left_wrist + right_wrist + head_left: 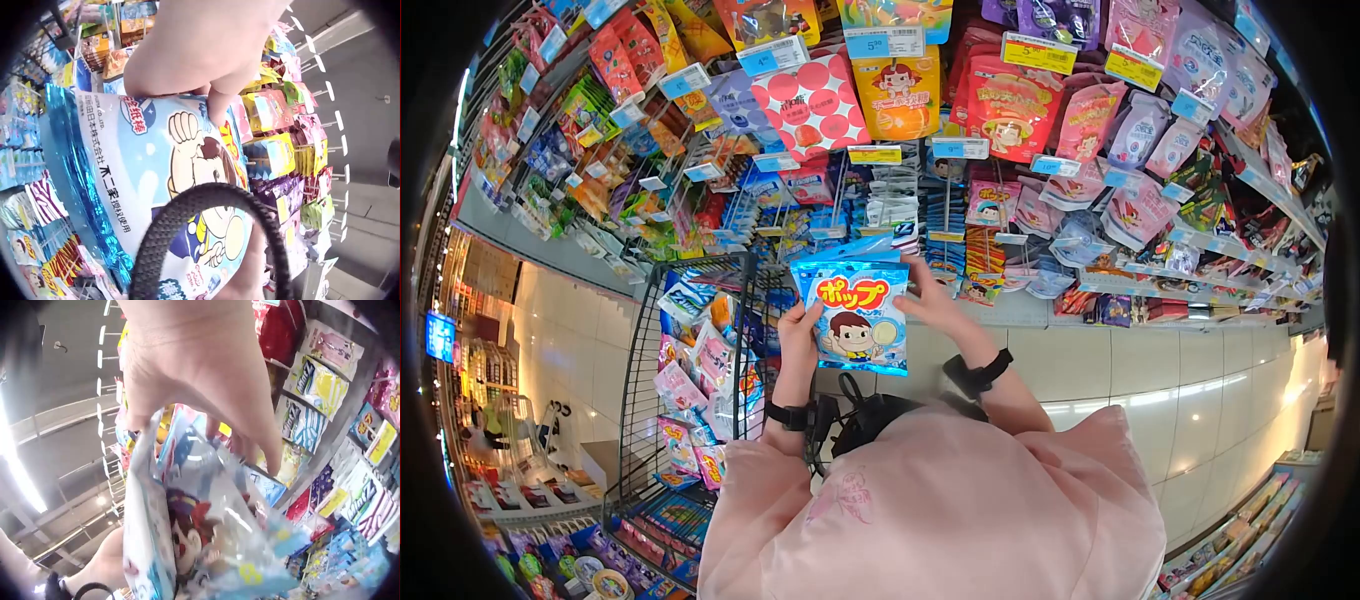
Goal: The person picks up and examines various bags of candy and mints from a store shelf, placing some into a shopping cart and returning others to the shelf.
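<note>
My left hand (798, 335) and right hand (930, 300) grip a blue Pop Candy bag (860, 322)
It sits between them, another bag (862, 247) behind; ahead hang candy pouches (1012, 105), left stands the shopping cart (640, 345). I'd expect it light, soft and slippery, its contents perhaps brittle, so the flat top seal (855, 268) seems the kindest hold

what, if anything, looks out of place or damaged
Nothing spilled or damaged stands out: the held blue rectangular plastic candy bag looks intact. Multicoloured plastic packets just lie jumbled inside the black wire shopping cart.
</note>
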